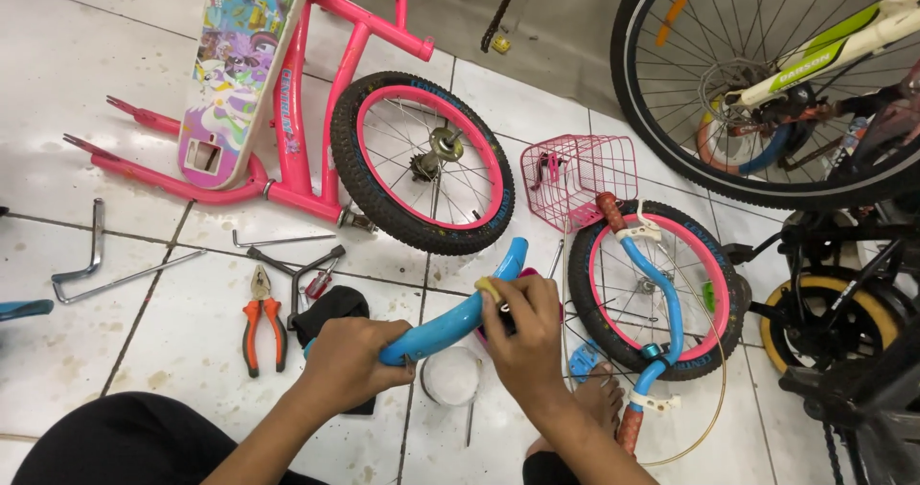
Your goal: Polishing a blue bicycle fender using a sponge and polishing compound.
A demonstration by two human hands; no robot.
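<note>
Fingers (356,356) of both hands grip curved glossy blue mudguard (460,314); yellow sponge (489,288) on it.

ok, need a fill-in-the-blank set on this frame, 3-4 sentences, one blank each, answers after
1. Both hands, the left hand and the right hand, hold a curved ____ mudguard.
2. The pliers on the tiled floor have ____ handles.
3. The wire basket between the two small wheels is ____.
4. The handlebar with blue tubing lies across the small ____ on the right.

Missing words: blue; orange; pink; wheel
</note>
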